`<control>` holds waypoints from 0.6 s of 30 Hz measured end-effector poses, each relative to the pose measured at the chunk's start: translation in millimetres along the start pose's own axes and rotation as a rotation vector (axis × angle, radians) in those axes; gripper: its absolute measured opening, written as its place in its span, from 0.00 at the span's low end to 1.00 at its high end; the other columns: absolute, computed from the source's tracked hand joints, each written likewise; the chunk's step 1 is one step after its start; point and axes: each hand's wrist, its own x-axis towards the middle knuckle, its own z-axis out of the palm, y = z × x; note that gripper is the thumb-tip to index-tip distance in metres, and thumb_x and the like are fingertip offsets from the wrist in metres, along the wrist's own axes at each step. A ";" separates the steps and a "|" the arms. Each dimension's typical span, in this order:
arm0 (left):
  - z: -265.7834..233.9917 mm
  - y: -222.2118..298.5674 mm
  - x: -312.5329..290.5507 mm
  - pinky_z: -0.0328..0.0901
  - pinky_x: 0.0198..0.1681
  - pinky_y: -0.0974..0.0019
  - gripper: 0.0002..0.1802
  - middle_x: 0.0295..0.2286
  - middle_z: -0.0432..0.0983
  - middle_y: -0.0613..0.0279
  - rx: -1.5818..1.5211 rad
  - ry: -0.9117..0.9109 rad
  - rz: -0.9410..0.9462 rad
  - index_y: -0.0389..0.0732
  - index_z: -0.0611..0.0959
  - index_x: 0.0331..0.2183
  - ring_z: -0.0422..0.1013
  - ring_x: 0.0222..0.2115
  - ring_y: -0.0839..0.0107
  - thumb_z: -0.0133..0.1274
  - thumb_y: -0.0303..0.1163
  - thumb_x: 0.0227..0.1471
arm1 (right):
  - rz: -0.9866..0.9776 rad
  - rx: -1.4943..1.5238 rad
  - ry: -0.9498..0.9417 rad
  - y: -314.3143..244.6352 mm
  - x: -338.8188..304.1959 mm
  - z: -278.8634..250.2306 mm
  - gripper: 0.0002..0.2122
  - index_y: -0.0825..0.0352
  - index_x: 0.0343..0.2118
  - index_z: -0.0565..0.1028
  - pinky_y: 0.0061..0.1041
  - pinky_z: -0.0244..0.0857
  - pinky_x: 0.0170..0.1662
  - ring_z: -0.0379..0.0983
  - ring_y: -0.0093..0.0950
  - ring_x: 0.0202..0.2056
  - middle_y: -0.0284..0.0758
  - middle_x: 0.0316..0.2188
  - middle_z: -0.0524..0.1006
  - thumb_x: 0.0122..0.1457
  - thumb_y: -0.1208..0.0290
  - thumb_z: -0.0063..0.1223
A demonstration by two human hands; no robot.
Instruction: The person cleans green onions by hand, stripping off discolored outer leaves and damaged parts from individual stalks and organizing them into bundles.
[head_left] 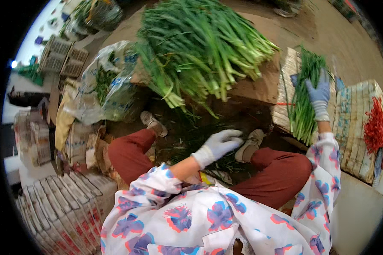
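rests gloved right hand (320, 95) on the green bunch (301, 114) at right: fingers laid flat & a bit apart, not visibly clamped round it; can't tell re underside. holds gloved left hand (220, 146) out btwn the knees (285, 165), over the littered floor (178, 127), nr the right shoe (253, 142): fingers stretched, slightly apart, w/ nothing visible in grip; can't see the palm.

for the main lot, see big pile of greens (200, 51) at far centre, heaped on the brown desk (264, 90), pale stalk ends mostly toward near & right. see the bunch separately, set on a white stack (282, 112) right of the desk, stalk ends near, leaves far. further right, note red ties (374, 127) on a pale ribbed box (349, 123), well apart from left hand. at left, note clear bag (123, 100) w/ more greens.

step in hand: prob. placing or evening up the bunch, judging by the flat right hand. next move, as judged: calls for steadying the leaves w/o crushing, keeping stalk ends level, & prob. bringing left hand across for a two-sided hold; looks too wide for one.
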 end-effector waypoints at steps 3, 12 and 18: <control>-80.9 -22.0 -77.9 0.67 0.37 0.71 0.13 0.30 0.75 0.59 -0.002 0.297 -0.012 0.34 0.75 0.39 0.72 0.32 0.73 0.49 0.27 0.49 | -0.288 0.705 -0.101 -172.1 -2.5 -100.0 0.21 0.65 0.44 0.68 0.29 0.64 0.41 0.70 0.34 0.38 0.40 0.40 0.72 0.45 0.69 0.57; -200.1 -10.2 -85.2 0.67 0.35 0.64 0.14 0.31 0.74 0.61 -0.641 0.675 0.177 0.41 0.74 0.39 0.71 0.30 0.69 0.50 0.33 0.49 | -0.601 0.107 -0.564 -430.0 -83.7 -45.4 0.28 0.67 0.37 0.62 0.31 0.66 0.29 0.72 0.33 0.29 0.39 0.29 0.72 0.41 0.50 0.58; -229.1 11.0 -44.3 0.67 0.39 0.62 0.19 0.41 0.69 0.60 -0.803 0.316 0.262 0.44 0.69 0.43 0.69 0.37 0.64 0.52 0.33 0.48 | -0.518 0.112 -0.536 -459.5 -106.7 -46.6 0.10 0.64 0.24 0.67 0.36 0.64 0.21 0.72 0.39 0.20 0.39 0.15 0.72 0.47 0.63 0.52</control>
